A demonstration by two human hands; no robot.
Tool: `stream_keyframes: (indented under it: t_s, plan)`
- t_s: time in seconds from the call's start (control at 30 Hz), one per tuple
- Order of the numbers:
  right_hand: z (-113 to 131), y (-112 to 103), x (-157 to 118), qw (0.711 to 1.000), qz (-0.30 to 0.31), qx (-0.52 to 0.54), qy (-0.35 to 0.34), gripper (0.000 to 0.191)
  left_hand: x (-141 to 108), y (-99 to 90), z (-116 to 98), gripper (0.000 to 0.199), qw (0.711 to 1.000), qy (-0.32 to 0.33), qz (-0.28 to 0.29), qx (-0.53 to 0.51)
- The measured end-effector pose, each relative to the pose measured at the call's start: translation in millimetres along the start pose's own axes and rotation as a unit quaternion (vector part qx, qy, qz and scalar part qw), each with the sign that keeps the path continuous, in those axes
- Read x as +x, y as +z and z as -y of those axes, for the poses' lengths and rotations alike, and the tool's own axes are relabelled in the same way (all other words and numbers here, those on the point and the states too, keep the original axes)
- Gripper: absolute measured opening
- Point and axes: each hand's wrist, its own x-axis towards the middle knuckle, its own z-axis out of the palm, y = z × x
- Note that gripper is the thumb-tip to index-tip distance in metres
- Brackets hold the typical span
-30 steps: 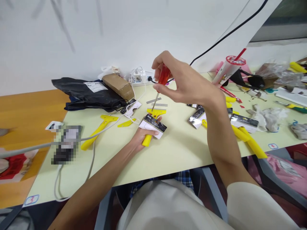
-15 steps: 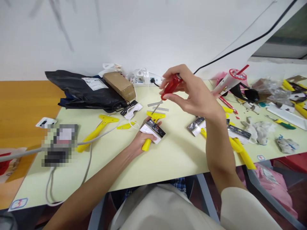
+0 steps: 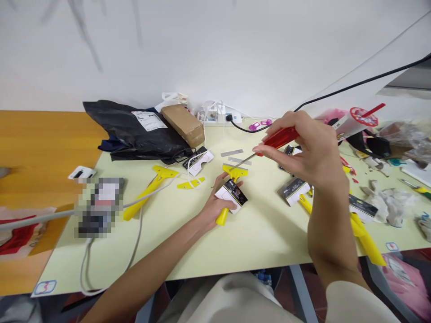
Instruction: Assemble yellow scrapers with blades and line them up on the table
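Observation:
My left hand (image 3: 215, 207) is closed round a yellow scraper (image 3: 221, 218), with a black-and-white card (image 3: 232, 196) wrapped on its handle. In my right hand (image 3: 303, 146) is a red-handled screwdriver (image 3: 280, 137). Its shaft slants down to the left, and the tip is at the scraper's wide head; whether it sits in a screw is too small to tell. Just behind the head lie thin grey blades (image 3: 231, 153). To the left are a loose yellow blade cover (image 3: 191, 183) and another yellow scraper (image 3: 151, 186).
A black plastic bag (image 3: 134, 134) and a cardboard box (image 3: 183, 124) stand at the back, near a power strip (image 3: 215, 115). A cable runs beside a blurred device (image 3: 101, 204). On the right are carded scrapers (image 3: 367, 237), a drink cup (image 3: 357, 123) and crumpled gloves (image 3: 392, 204).
The view has shifted left, so things appear further right. My right hand has tipped the screwdriver from steep to a flatter slant, its tip still at the scraper head. My left hand keeps its hold.

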Motion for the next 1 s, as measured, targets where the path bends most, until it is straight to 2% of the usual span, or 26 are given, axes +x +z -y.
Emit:
stream_keyframes:
  t_s: [0.07, 0.17, 0.27, 0.33, 0.4, 0.47, 0.57, 0.67, 0.8, 0.93, 1.0]
  plan:
    - [1.0, -1.8, 0.8, 0.999, 0.033, -0.004, 0.017, 0.038, -0.2, 0.4, -0.2, 0.121, 1.000, -0.002, -0.004, -0.001]
    - [1.6, -5.7, 1.2, 0.992, 0.099, 0.057, 0.048, 0.050, 0.7, 0.7, -0.2, 0.121, 1.000, -0.001, -0.009, -0.007]
    - [-1.3, -8.2, -0.1, 0.996, 0.052, 0.063, 0.037, 0.043, 2.3, 1.2, 1.1, 0.122, 1.000, 0.003, -0.003, -0.009]
    - [-3.9, -9.3, -1.3, 1.000, 0.003, 0.013, 0.018, 0.034, 3.2, 1.3, 2.5, 0.122, 1.000, 0.007, 0.002, -0.003]
    - [-5.8, -11.0, -1.9, 1.000, -0.017, -0.026, 0.004, 0.029, 3.7, 1.0, 3.3, 0.121, 1.000, 0.007, 0.003, 0.008]
    - [-6.7, -13.7, -1.7, 1.000, 0.012, -0.025, 0.003, 0.032, 4.0, 0.5, 3.1, 0.120, 1.000, 0.009, -0.002, 0.016]
    - [-8.9, -16.8, -0.3, 0.996, 0.078, 0.036, 0.009, 0.044, 4.6, 0.5, 1.6, 0.122, 1.000, 0.017, -0.016, 0.021]
    - [-12.8, -14.5, 1.5, 0.995, 0.065, 0.075, 0.007, 0.040, 5.1, 1.7, 0.1, 0.125, 0.999, 0.018, -0.024, 0.030]
    - [-15.2, -6.8, 2.9, 0.999, 0.016, 0.025, -0.037, 0.023, 5.3, 2.7, -1.0, 0.122, 0.999, 0.007, -0.023, 0.041]
    - [-11.4, -3.8, 2.2, 0.992, 0.087, 0.093, 0.004, 0.038, 5.2, 0.8, -1.6, 0.125, 0.999, 0.007, -0.024, 0.034]
    - [-8.7, -2.9, 1.2, 0.987, 0.095, 0.127, 0.016, 0.045, 5.0, -0.6, -1.3, 0.128, 0.999, 0.013, -0.016, 0.034]
